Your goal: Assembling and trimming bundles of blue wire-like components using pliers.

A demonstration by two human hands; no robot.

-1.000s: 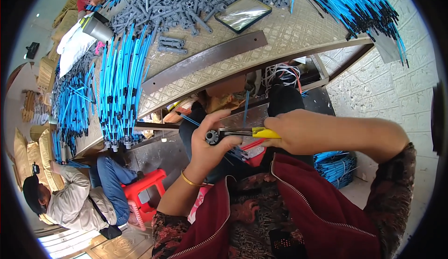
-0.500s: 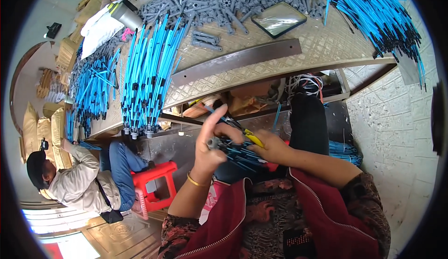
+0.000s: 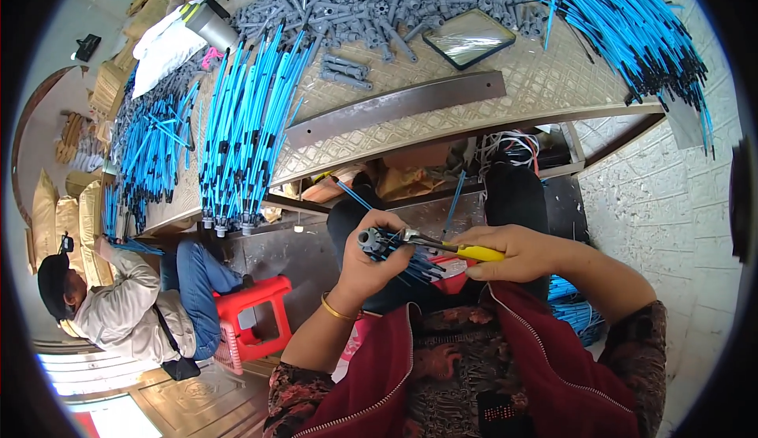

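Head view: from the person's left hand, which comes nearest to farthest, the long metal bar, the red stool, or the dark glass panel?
From the left hand:
1. Red stool, lower left, on the floor.
2. Long metal bar, above, on the table.
3. Dark glass panel, farther up the table.

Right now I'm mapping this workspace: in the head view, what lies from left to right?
Seated person → red stool → left hand → yellow-handled tool → right hand
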